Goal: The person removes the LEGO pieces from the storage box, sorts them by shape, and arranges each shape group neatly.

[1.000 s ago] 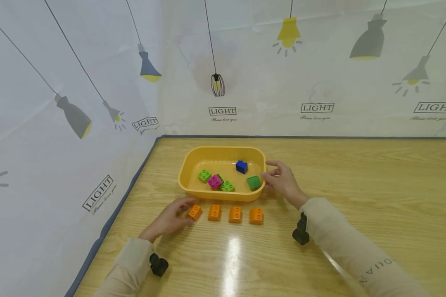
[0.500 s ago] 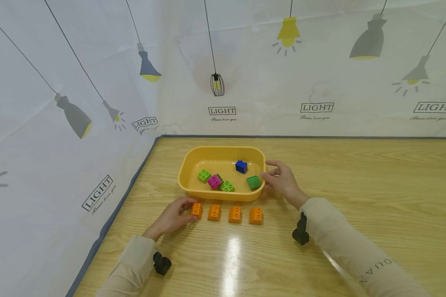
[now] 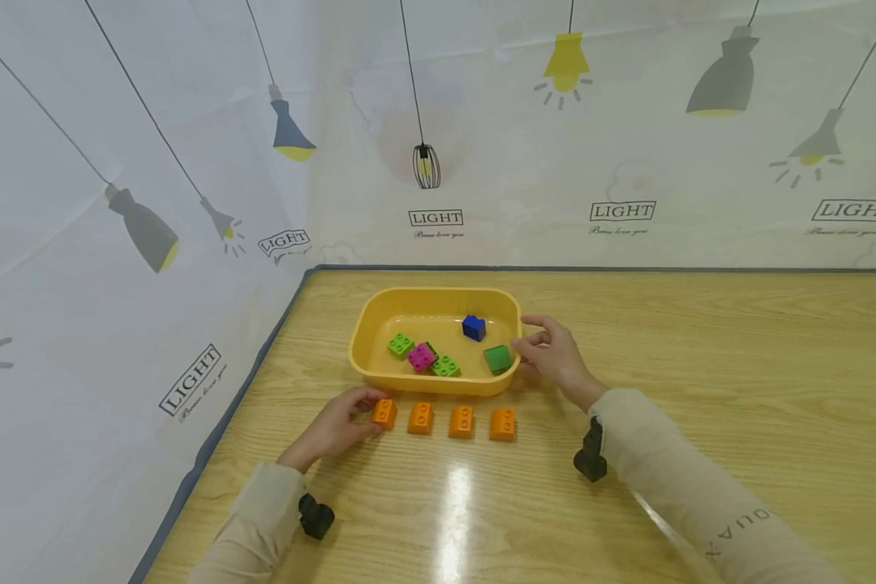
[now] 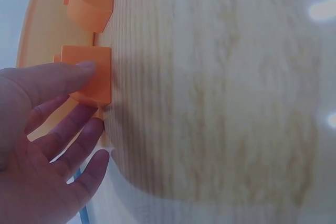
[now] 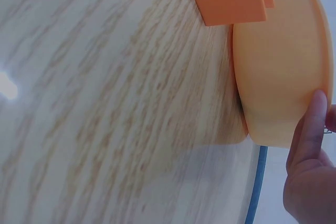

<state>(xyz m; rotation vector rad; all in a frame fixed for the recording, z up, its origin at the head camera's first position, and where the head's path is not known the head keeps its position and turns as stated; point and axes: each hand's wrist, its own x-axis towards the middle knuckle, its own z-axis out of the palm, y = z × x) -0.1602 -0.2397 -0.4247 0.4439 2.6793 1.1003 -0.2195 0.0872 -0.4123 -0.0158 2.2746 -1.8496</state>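
In the head view a row of orange toy building blocks with rounded sides stands on the table. My left hand (image 3: 338,426) pinches the leftmost orange block (image 3: 384,414) between thumb and forefinger. In the left wrist view the thumb lies across the face of that orange block (image 4: 101,83), while the other fingers spread below it. My right hand (image 3: 560,361) touches the right end of the yellow tray (image 3: 438,386) from outside. The right wrist view shows the right thumb (image 5: 315,116) straight against the tray's outer wall.
Inside the tray lie a blue block (image 3: 474,328), a dark green block (image 3: 498,358), a magenta block (image 3: 421,357) and light green blocks (image 3: 400,345). Three more orange blocks (image 3: 461,422) stand right of the held one. A printed sheet (image 3: 526,162) borders the wooden table (image 3: 701,365).
The leftmost orange block was tilted a second ago and has been turned nearly in line with the others. The left hand moved slightly right, then slightly back. The right hand stayed put.
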